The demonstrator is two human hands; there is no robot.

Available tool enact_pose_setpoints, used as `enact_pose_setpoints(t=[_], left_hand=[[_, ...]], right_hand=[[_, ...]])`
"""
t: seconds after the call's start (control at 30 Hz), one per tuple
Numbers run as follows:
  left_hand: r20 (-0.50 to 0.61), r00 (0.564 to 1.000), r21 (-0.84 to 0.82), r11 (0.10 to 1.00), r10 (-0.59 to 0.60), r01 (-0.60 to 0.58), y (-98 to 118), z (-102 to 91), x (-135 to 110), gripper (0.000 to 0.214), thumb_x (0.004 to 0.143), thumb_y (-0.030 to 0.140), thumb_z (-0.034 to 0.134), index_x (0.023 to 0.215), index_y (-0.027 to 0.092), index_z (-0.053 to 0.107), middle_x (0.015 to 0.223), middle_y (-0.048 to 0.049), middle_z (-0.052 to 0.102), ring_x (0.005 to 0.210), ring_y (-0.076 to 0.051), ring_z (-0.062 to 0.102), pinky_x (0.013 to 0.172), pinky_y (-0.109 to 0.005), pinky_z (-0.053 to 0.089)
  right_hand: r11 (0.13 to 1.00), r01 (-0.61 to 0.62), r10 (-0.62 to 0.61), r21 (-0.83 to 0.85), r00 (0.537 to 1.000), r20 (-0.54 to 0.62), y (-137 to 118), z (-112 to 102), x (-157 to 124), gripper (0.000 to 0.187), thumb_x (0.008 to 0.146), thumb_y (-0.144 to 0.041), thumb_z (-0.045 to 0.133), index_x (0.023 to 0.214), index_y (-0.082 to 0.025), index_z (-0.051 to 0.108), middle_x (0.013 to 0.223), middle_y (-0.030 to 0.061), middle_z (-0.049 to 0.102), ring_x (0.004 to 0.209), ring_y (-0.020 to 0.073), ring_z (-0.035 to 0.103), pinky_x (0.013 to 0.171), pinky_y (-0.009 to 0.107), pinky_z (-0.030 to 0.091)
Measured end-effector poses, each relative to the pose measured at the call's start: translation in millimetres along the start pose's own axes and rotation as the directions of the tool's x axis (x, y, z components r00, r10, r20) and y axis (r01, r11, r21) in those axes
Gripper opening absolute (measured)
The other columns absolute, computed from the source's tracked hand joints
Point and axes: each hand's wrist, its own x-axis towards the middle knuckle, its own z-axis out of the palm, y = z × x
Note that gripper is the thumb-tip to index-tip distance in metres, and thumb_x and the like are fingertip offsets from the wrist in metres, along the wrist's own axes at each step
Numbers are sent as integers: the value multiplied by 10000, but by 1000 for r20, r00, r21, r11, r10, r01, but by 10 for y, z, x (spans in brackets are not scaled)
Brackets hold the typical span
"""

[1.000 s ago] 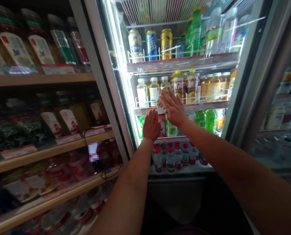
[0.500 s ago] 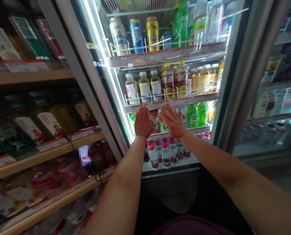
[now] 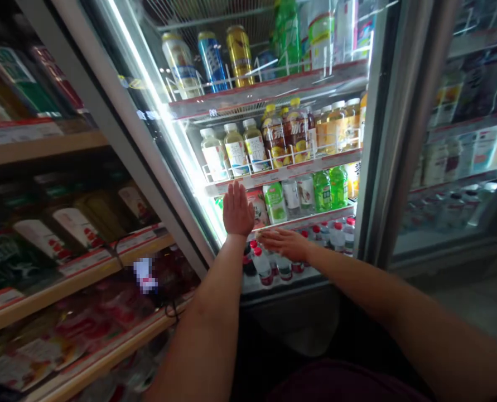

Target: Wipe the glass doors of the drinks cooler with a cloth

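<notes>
My left hand [image 3: 238, 211] is raised with its palm forward and fingers straight, close to or against the glass front of a lit drinks cooler. It holds nothing that I can see. Lower and to the right, my right hand [image 3: 285, 244] is stretched out sideways, palm side hidden, fingertips pointing left. Behind it stand small clear bottles with red caps [image 3: 262, 268] on the cooler's bottom shelf. A green-labelled carton-like pack [image 3: 275, 202] shows above the right hand. Whether either palm touches the glass, I cannot tell.
Above are bottles of brown tea [image 3: 297, 131] and a shelf of cans [image 3: 240, 56]. The cooler's metal frame [image 3: 403, 134] rises on the right. At left, wooden shelves [image 3: 43, 151] hold more bottles, with a dark cable [image 3: 172, 310] hanging off one edge.
My right hand has moved down and turned its fingers to the left, away from beside the left hand. My left hand stays raised. The view has shifted slightly.
</notes>
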Motion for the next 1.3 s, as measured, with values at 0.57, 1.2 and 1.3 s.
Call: enact_pose_setpoints(t=[0.57,1.2,1.3], left_hand=[[63,997,-73,996,-50,55,12,-20,18,594,1022,340,348,1554,76,331,1615,-164,298,1541,-246,83,1287,-482,111],[24,999,-71,997,-37,39,7,-8,11,589,1026,357,362,1537,65,362,1597,-185,333,1541,-245,131,1281,-467,132],[-6,1000,-29,1000,-12,12,7,-8,15,578,1027,337,362,1535,62,364,1591,-185,345,1540,-237,122,1280,-458,139]], right_hand=[[1000,-24,24,6,1000,-10,310,-354,109,607,936,-77,489,1506,-276,434,1576,-1,437,1503,130,321,1265,398,193],[925,-371,337,-81,900,-276,591,-617,553,605,965,-125,425,1552,-262,370,1602,5,399,1554,182,180,1291,455,120],[933,-342,300,-117,913,-275,628,-653,634,579,971,-136,422,1537,-255,398,1591,2,424,1552,181,189,1294,454,101]])
